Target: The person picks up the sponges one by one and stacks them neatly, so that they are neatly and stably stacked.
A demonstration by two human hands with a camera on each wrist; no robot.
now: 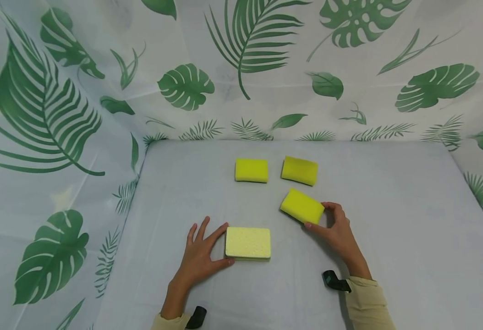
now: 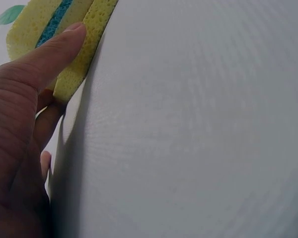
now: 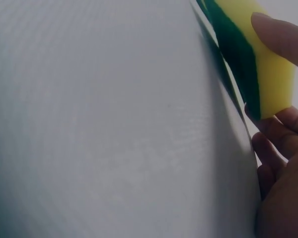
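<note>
Seen from the head, with 12 o'clock at the far side, the table (image 1: 402, 206) meets the leafy cloth (image 1: 266, 105) along its 12 o'clock edge. Wide room runs from the right hand (image 1: 340, 233) towards the 3 o'clock edge; the left hand (image 1: 200, 256) has a smaller stretch towards 9.

The left hand pinches the pale sponge (image 1: 247, 243) between thumb and forefinger at its 9 o'clock end, other fingers spread; its wrist view shows a blue layer between yellow ones. At 2 o'clock from it, the right hand grips the bright sponge (image 1: 301, 206) by its 4 o'clock end, green layer underneath. I cannot tell whether this one rests fully on the table.

A narrow gap at 12 parts the bright sponge from the far-right sponge (image 1: 299, 171). The far-left sponge (image 1: 251, 170) lies at 9 from that, with room between.
</note>
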